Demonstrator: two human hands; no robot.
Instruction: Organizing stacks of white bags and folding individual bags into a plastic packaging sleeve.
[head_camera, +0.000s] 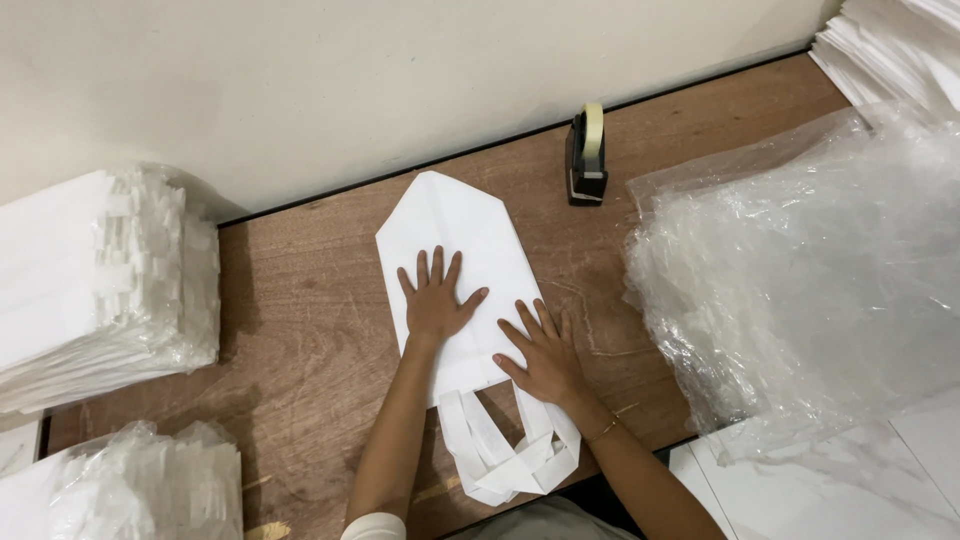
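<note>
Head view, looking straight down at a brown wooden table (300, 330) pushed against a pale wall (350, 80). In the middle lies a white fabric tote bag (455, 225), flat on the wood, its far corners folded in so the top end comes to a blunt point near the wall, its looped handles (500, 450) trailing toward the person at the table's near edge. Both hands rest on the bag, palms down and fingers spread wide — neither grips anything. The left hand (436, 300) presses the middle of the bag; the right hand (545, 355) sits just beside it, lower and to the right, on the bag's right edge, with a thin bracelet (603, 428) at its wrist. Behind the bag, near the wall, stands a black tape dispenser (586, 160) carrying a roll of pale tape, apart from the bag. To the right, a heap of crinkled clear plastic bags (800, 290) covers that side of the table, and a stack of white folded bags (890, 45) sits in the far right corner. On the left, stacks of white bags wrapped in clear plastic (100, 280) stand well apart from the hands — another such bundle (140, 485) lies at the lower left.
</note>
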